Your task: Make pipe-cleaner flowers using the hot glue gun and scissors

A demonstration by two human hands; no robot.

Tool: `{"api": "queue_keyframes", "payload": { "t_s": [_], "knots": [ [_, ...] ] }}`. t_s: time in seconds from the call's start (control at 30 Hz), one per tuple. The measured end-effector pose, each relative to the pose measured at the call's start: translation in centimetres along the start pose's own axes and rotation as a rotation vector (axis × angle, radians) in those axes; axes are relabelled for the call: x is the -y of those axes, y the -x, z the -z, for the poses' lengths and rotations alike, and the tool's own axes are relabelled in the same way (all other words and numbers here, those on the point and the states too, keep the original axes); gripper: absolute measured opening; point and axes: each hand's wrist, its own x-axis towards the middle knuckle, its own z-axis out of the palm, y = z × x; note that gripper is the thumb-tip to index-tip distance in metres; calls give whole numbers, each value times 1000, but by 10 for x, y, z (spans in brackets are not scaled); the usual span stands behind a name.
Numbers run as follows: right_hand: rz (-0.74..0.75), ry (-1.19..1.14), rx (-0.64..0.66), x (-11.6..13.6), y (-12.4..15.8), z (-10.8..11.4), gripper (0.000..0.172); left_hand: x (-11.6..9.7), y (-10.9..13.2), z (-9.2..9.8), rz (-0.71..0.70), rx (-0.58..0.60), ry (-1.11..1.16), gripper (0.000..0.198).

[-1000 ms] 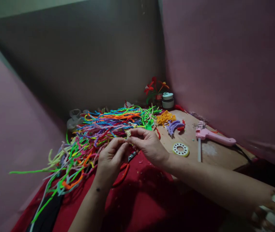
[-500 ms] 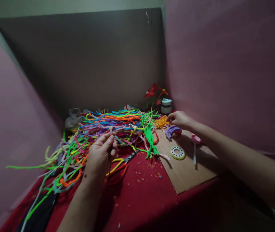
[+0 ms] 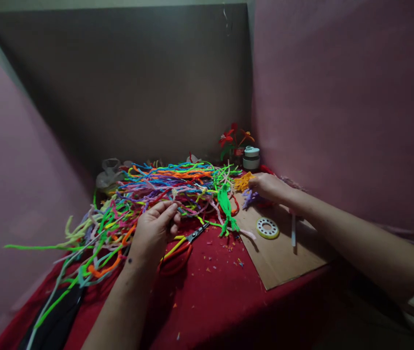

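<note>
My left hand [image 3: 154,233] is closed in a pinch on a thin pale stem with a small cream tip [image 3: 174,193], held upright over the red cloth [image 3: 214,296]. A big tangle of coloured pipe cleaners [image 3: 148,194] lies just behind it. Far to the right, my right hand [image 3: 267,187] rests on the small purple pipe-cleaner pieces [image 3: 250,197] beside the orange pieces [image 3: 242,182] on the cardboard sheet [image 3: 287,257]. Its fingers curl down into the purple pieces. A green pipe-cleaner figure [image 3: 226,206] lies between my hands.
Scissors with orange and yellow handles [image 3: 180,248] lie under my left hand. A white and yellow ring [image 3: 267,227], a white stick [image 3: 293,232], a small white jar [image 3: 251,157] and red pipe-cleaner flowers [image 3: 234,138] stand to the right. Pink and grey panels wall in the table.
My right hand left the stem it shared with my left hand and reached right to the purple and orange pieces. My left hand keeps the stem.
</note>
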Motion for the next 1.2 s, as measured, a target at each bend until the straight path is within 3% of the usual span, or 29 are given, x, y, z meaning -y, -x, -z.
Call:
{"api": "queue_keyframes", "payload": {
  "t_s": [0.2, 0.3, 0.4, 0.6, 0.77, 0.9, 1.07, 1.2],
  "knots": [
    [236, -103, -247, 24, 13, 12, 25, -3, 3, -5, 29, 85, 130, 21],
    [463, -336, -430, 48, 26, 13, 22, -4, 9, -14, 110, 146, 226, 20],
    [564, -561, -505, 74, 39, 10, 24, -3, 16, -23, 150, 195, 308, 22],
    [498, -918, -505, 109, 55, -7, 30, 4, 27, -41, 184, 324, 224, 29],
    [455, -1106, -420, 126, 70, -18, 35, 9, 28, -53, 198, 279, 127, 24],
    [426, -1149, -403, 129, 82, -22, 36, 9, 28, -56, 157, 227, 83, 26],
    [461, -1132, -473, 126, 92, -23, 41, 8, 28, -64, 140, 319, 10, 23],
    [455, -1071, -483, 122, 100, -14, 42, 6, 29, -69, 130, 311, 21, 20]
  ]
}}
